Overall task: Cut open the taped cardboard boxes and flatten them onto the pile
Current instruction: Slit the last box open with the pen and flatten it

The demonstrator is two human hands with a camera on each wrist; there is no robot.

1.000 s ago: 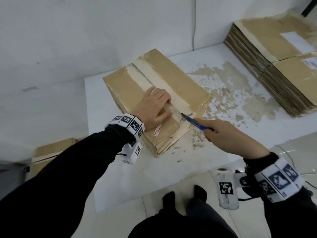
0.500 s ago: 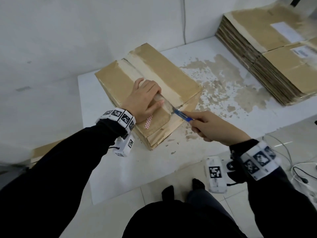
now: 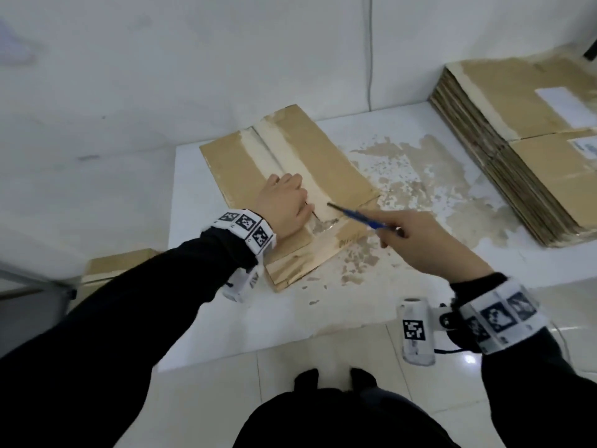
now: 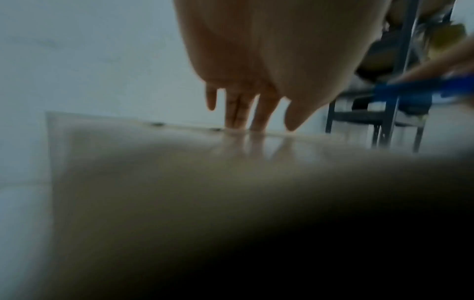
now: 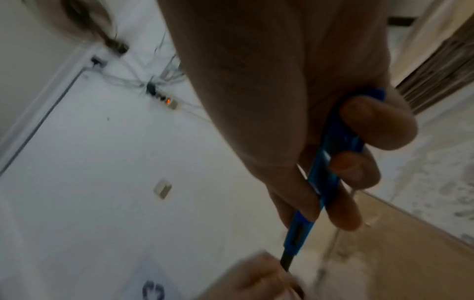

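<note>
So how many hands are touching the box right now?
1: the left hand presses on the box; the right hand grips the knife beside it. Blade contact is unclear.

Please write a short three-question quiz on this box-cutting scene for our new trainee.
1. True or false: the right hand grips the blue utility knife.
2. The left hand rests on: A) the cardboard box, B) the pile of flattened boxes, C) the table.
3. Fill in: the knife blade points toward the strip of ____ along the box top.

Key: 1 true; 2 A; 3 tape.
</note>
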